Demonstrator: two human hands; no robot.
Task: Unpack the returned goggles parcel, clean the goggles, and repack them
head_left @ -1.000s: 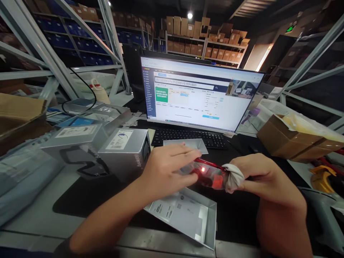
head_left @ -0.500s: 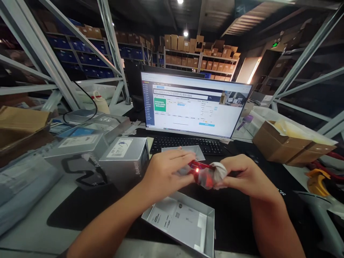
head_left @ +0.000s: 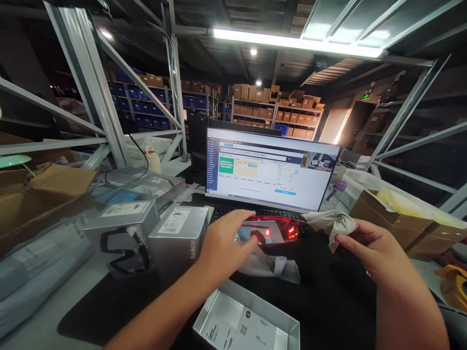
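Observation:
My left hand [head_left: 229, 238] is closed around one end of a pair of red-tinted goggles [head_left: 290, 228], with small red lights glowing on them. Part of the goggles is hidden by the fingers. Off to the right, my right hand [head_left: 368, 243] pinches a crumpled light grey cloth [head_left: 332, 222], apart from the goggles. A thin translucent pouch [head_left: 280, 266] lies on the black mat just below the goggles. Nearest me sits an open silver-grey box tray [head_left: 272, 304] with printed white paper inside.
Two silver boxes [head_left: 178, 228] picturing eyewear stand at left beside wrapped packages [head_left: 36, 272]. A lit monitor [head_left: 270, 170] and keyboard [head_left: 226, 210] are behind my hands. An open carton [head_left: 412, 218] and a yellow tape dispenser [head_left: 452, 282] are at right.
My right hand has moved right, drawing the cloth away from the goggles, which now show more fully in my left hand. The translucent pouch now shows on the mat. The view has tilted upward.

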